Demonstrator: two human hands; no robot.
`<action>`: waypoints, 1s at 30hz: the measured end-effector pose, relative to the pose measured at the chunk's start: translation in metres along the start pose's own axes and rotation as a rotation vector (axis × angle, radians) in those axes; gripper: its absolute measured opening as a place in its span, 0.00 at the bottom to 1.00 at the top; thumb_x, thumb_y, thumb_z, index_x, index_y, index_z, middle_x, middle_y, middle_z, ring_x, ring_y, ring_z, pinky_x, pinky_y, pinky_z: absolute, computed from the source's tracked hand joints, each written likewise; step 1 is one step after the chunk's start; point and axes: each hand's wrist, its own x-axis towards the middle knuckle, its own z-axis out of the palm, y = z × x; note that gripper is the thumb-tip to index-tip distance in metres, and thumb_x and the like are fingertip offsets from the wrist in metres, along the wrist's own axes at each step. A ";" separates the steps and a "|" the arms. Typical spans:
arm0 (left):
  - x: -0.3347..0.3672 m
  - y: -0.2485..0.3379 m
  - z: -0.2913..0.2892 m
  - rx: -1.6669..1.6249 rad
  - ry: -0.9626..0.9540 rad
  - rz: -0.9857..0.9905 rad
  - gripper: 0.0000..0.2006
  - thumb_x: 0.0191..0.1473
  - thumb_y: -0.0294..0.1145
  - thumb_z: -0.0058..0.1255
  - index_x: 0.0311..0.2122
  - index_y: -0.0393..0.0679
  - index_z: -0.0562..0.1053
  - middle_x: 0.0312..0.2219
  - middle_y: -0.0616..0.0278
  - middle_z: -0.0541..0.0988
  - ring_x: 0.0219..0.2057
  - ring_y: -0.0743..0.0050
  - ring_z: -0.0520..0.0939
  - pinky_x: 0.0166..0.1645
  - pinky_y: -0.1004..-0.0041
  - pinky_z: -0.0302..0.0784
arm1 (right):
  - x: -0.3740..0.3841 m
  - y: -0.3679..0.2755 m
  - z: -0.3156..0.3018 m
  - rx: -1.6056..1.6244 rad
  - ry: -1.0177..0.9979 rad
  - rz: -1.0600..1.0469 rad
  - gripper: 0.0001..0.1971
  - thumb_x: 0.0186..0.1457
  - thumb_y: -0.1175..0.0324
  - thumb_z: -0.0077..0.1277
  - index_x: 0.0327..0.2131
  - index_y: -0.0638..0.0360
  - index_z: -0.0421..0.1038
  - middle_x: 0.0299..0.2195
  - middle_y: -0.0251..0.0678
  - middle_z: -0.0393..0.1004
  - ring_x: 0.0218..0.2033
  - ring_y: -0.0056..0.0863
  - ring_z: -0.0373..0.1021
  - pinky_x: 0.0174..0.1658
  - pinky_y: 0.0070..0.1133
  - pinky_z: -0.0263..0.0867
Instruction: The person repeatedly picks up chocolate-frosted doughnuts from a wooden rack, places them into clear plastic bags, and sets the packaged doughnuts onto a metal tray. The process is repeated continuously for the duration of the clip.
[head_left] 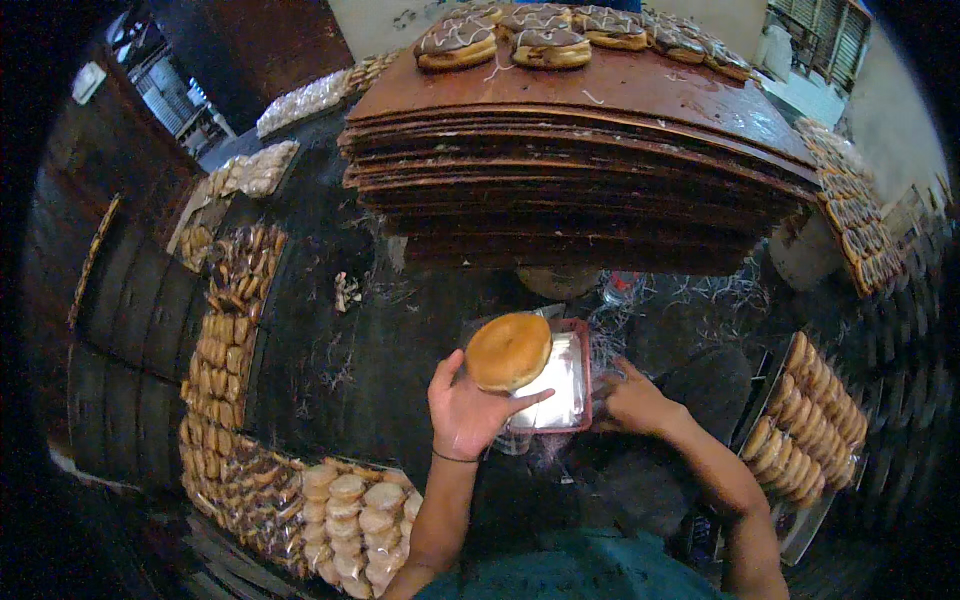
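Observation:
A round, plain golden-brown doughnut (509, 350) rests in my left hand (466, 408), its thumb stretched out to the right below it and the other fingers mostly behind it. Just under and to the right sits a shallow red tray (585, 365) with shiny clear plastic bags (563, 385) in it. The doughnut overlaps the tray's upper left part. At the tray's right side is my right hand (642, 404), slightly blurred, its fingers bent and apart with nothing visible between them.
Ahead stands a tall stack of brown boards (580, 150), topped with chocolate-glazed doughnuts (552, 48). Bagged doughnuts (220, 365) line the left side, and sugared ones (350, 515) lie at lower left. A tray of packed doughnuts (805, 425) is at right. White strands (735, 295) litter the dark surface.

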 end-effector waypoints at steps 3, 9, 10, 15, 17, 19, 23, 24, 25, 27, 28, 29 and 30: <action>-0.007 -0.004 0.012 0.039 0.000 -0.001 0.31 0.53 0.48 0.35 0.59 0.41 0.52 0.59 0.48 0.52 0.60 0.50 0.52 0.55 0.30 0.39 | 0.000 -0.038 -0.072 0.518 0.667 -0.184 0.18 0.40 0.64 0.60 0.37 0.57 0.72 0.38 0.41 0.71 0.38 0.39 0.69 0.41 0.31 0.66; -0.010 -0.016 0.027 -0.037 -0.104 -0.148 0.33 0.55 0.55 0.36 0.58 0.42 0.53 0.56 0.53 0.59 0.54 0.51 0.62 0.57 0.47 0.55 | 0.012 -0.067 -0.136 0.344 0.900 -0.653 0.10 0.45 0.78 0.53 0.34 0.61 0.70 0.35 0.40 0.72 0.42 0.39 0.68 0.46 0.31 0.64; -0.006 -0.017 0.013 0.287 0.055 0.110 0.31 0.56 0.53 0.36 0.58 0.42 0.54 0.55 0.54 0.60 0.54 0.53 0.63 0.56 0.51 0.57 | 0.010 -0.067 -0.138 0.521 0.908 -0.586 0.08 0.45 0.76 0.54 0.32 0.61 0.70 0.34 0.40 0.72 0.40 0.37 0.69 0.45 0.29 0.65; -0.011 -0.033 -0.008 0.899 0.143 0.492 0.16 0.55 0.33 0.42 0.47 0.39 0.66 0.47 0.58 0.67 0.50 0.67 0.67 0.54 0.69 0.61 | -0.018 -0.063 -0.124 1.197 0.759 -0.076 0.03 0.52 0.74 0.48 0.28 0.63 0.69 0.31 0.39 0.72 0.35 0.26 0.70 0.43 0.21 0.65; -0.010 -0.052 0.001 0.959 0.047 0.428 0.09 0.49 0.20 0.44 0.37 0.36 0.71 0.40 0.59 0.70 0.46 0.73 0.69 0.52 0.75 0.61 | -0.031 -0.051 -0.099 1.329 0.745 -0.011 0.04 0.55 0.74 0.45 0.29 0.64 0.67 0.29 0.36 0.72 0.34 0.23 0.69 0.41 0.20 0.65; -0.001 -0.069 -0.007 1.140 -0.006 0.350 0.04 0.50 0.20 0.47 0.33 0.37 0.70 0.37 0.61 0.70 0.42 0.75 0.70 0.47 0.77 0.65 | -0.050 -0.047 -0.068 1.627 0.809 0.137 0.04 0.55 0.73 0.45 0.30 0.63 0.66 0.28 0.34 0.72 0.33 0.22 0.69 0.39 0.19 0.65; 0.008 -0.099 -0.023 1.148 0.221 0.305 0.02 0.51 0.23 0.48 0.30 0.39 0.68 0.28 0.60 0.74 0.30 0.77 0.73 0.38 0.78 0.69 | -0.076 -0.034 -0.013 1.732 0.904 0.351 0.02 0.56 0.73 0.44 0.32 0.61 0.64 0.25 0.31 0.70 0.26 0.17 0.66 0.31 0.15 0.64; 0.011 -0.104 -0.030 1.121 0.306 0.308 0.03 0.52 0.23 0.48 0.31 0.39 0.67 0.27 0.60 0.74 0.29 0.77 0.74 0.37 0.78 0.69 | -0.082 -0.026 0.001 1.624 0.915 0.376 0.02 0.56 0.73 0.43 0.32 0.61 0.64 0.24 0.31 0.70 0.25 0.16 0.65 0.29 0.14 0.63; 0.016 -0.102 -0.037 1.149 0.279 0.403 0.06 0.52 0.23 0.49 0.35 0.40 0.65 0.26 0.59 0.75 0.26 0.78 0.74 0.34 0.79 0.71 | -0.083 -0.028 -0.008 1.424 0.914 0.497 0.03 0.56 0.72 0.44 0.33 0.60 0.63 0.23 0.31 0.69 0.22 0.13 0.62 0.26 0.13 0.60; 0.020 -0.102 -0.038 1.129 0.244 0.426 0.08 0.52 0.23 0.48 0.37 0.38 0.65 0.27 0.60 0.75 0.29 0.78 0.75 0.35 0.79 0.71 | -0.081 -0.020 -0.006 1.575 0.906 0.439 0.04 0.55 0.73 0.46 0.34 0.60 0.64 0.23 0.31 0.69 0.22 0.13 0.62 0.25 0.12 0.59; 0.022 -0.102 -0.036 1.117 0.226 0.442 0.09 0.52 0.23 0.48 0.39 0.37 0.65 0.28 0.61 0.74 0.30 0.78 0.76 0.36 0.79 0.71 | -0.080 -0.016 -0.005 1.647 0.900 0.404 0.04 0.54 0.73 0.46 0.34 0.60 0.64 0.23 0.32 0.69 0.22 0.13 0.62 0.25 0.12 0.58; 0.022 -0.102 -0.031 1.178 0.204 0.434 0.09 0.52 0.23 0.48 0.39 0.38 0.66 0.27 0.63 0.74 0.30 0.79 0.75 0.37 0.80 0.71 | -0.080 -0.009 -0.002 1.632 0.859 0.309 0.07 0.52 0.75 0.48 0.36 0.59 0.64 0.23 0.32 0.69 0.22 0.14 0.63 0.25 0.11 0.58; 0.023 -0.100 -0.031 1.328 0.158 0.449 0.10 0.52 0.23 0.49 0.40 0.38 0.66 0.27 0.63 0.73 0.30 0.80 0.75 0.37 0.81 0.71 | -0.079 -0.005 -0.001 1.462 0.844 0.269 0.09 0.51 0.75 0.48 0.38 0.59 0.64 0.23 0.32 0.69 0.22 0.14 0.64 0.26 0.11 0.58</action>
